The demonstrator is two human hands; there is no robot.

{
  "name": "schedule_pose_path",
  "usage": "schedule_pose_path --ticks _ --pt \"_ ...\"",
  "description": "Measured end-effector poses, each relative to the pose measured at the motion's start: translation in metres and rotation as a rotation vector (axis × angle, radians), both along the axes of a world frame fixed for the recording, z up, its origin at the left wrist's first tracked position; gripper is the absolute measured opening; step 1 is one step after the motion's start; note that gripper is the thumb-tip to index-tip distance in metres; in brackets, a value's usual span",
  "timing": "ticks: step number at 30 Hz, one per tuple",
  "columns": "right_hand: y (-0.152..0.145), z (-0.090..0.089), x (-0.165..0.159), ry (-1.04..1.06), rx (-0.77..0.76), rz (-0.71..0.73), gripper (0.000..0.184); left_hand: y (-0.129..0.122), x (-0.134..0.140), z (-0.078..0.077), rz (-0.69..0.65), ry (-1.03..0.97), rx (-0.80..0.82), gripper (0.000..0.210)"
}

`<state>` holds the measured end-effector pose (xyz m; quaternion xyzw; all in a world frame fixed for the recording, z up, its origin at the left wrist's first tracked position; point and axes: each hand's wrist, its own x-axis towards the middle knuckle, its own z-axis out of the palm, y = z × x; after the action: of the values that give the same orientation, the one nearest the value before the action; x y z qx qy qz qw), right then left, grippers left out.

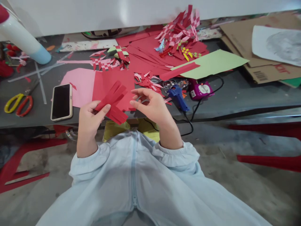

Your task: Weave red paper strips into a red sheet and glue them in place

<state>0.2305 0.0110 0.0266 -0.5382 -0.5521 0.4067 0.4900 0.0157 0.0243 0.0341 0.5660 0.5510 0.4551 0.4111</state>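
Note:
My left hand [92, 117] pinches a bundle of red paper strips [115, 100], its thumb on top where the strips cross. The free ends fan out to the right, one group angled up and another down. To the right of these ends hovers my right hand [149, 103], fingers curled and thumb apart from the index finger, with nothing visible between them. Under the hands lie red paper sheets [124, 78] and a pink sheet [80, 80]. Small red and pink paper scraps [148, 81] sit just beyond my right hand.
Left on the dark table [235, 97] are a phone [62, 102], scissors [21, 102] and a white-and-blue bottle [25, 34]. A blue glue gun [178, 96] and purple box [201, 89] with cords lie right. Woven paper pieces [181, 31], a green sheet [213, 64] and cardboard [237, 40] lie behind.

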Motion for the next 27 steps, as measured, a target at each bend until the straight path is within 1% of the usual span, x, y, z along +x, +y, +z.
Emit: schedule_pose_path --ticks 2,4,7,12,14,15,18,22,25,27 --pt "0.0 -0.001 -0.003 0.024 -0.002 -0.015 0.039 0.0 0.0 0.0 -0.035 0.027 0.004 0.016" --pt "0.002 -0.003 -0.004 0.0 -0.023 -0.017 0.042 0.0 -0.001 0.001 -0.058 0.043 0.005 0.014" --pt "0.006 -0.008 -0.005 -0.015 -0.08 0.021 0.041 0.0 0.001 0.004 -0.072 0.064 0.005 0.012" --pt "0.014 -0.015 -0.008 0.196 -0.171 0.143 0.026 0.0 0.005 0.01 -0.091 0.086 -0.027 0.014" --pt "0.016 -0.016 -0.008 0.282 -0.207 0.178 0.027 0.001 0.005 0.011 -0.087 0.093 -0.033 0.015" --pt "0.016 -0.017 -0.007 0.317 -0.212 0.168 0.03 0.001 0.004 0.011 -0.083 0.093 -0.034 0.016" --pt "0.017 -0.018 0.0 0.381 -0.185 0.044 0.037 0.004 -0.002 0.009 -0.065 0.096 -0.027 0.017" --pt "0.016 -0.015 0.018 0.401 -0.079 -0.181 0.035 0.009 -0.014 0.008 -0.014 0.114 -0.049 0.015" --pt "0.015 -0.013 0.03 0.307 0.003 -0.349 0.032 0.011 -0.025 0.009 0.034 0.131 -0.07 0.014" --pt "0.014 -0.012 0.038 0.243 0.059 -0.427 0.03 0.011 -0.032 0.009 0.066 0.168 -0.069 0.016"
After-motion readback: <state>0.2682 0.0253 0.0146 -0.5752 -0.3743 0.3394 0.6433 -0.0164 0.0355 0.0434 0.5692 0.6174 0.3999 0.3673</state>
